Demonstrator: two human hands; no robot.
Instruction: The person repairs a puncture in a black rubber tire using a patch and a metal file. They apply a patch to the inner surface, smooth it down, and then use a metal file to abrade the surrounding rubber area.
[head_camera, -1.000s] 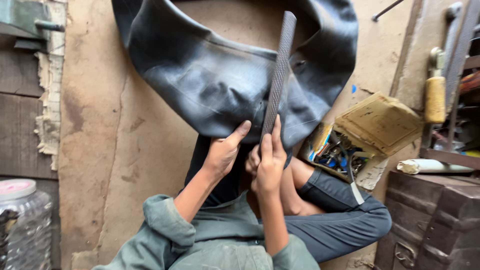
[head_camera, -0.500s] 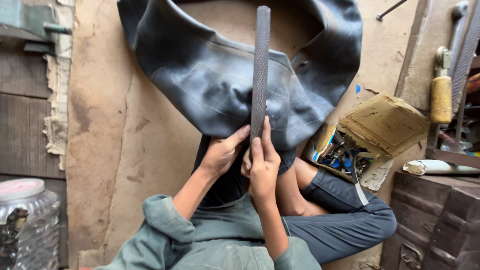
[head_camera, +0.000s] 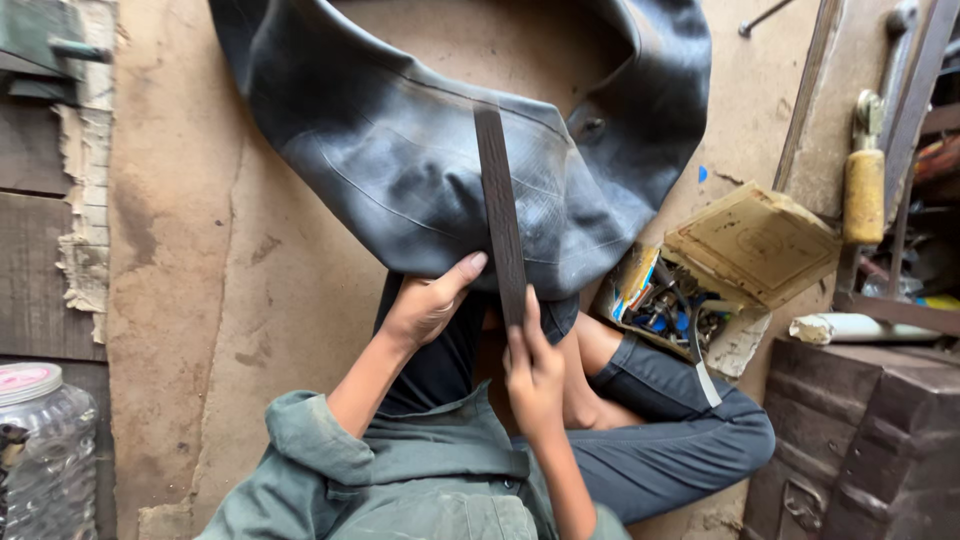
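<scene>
Because the big black rubber tube (head_camera: 400, 170) is soft and floppy, it lies spread out on the floor with its near edge pulled up onto the person's lap, where both hands can reach it. That keeps the rubber flat and steady for the tool. The tube is the biggest thing here and fills the top middle of the view.

The floor (head_camera: 190, 300) is bare, dusty and brown. Old wooden boards (head_camera: 40, 230) stand on the left, and a dark wooden crate (head_camera: 860, 430) sits at the right. The person sits with legs folded, in dark trousers and a grey-green jacket.

A worn cardboard box (head_camera: 700, 280) lies open just past the knee, with its flap up, so the small bits inside are close by. A clear plastic jar (head_camera: 35, 450) with a pink lid stands low on the left. A yellow-handled tool (head_camera: 865, 195) hangs at the right.

The long flat file (head_camera: 500, 210) lies across the tube, pointing away from the person. Its rough face rests on the rubber.

The left hand (head_camera: 425, 305) presses down on the tube's edge, fingers shut on the rubber and thumb out toward the file, to stop it sliding. The right hand (head_camera: 533, 365) is clamped around the near end of the file, with one finger laid straight along it to guide it.
</scene>
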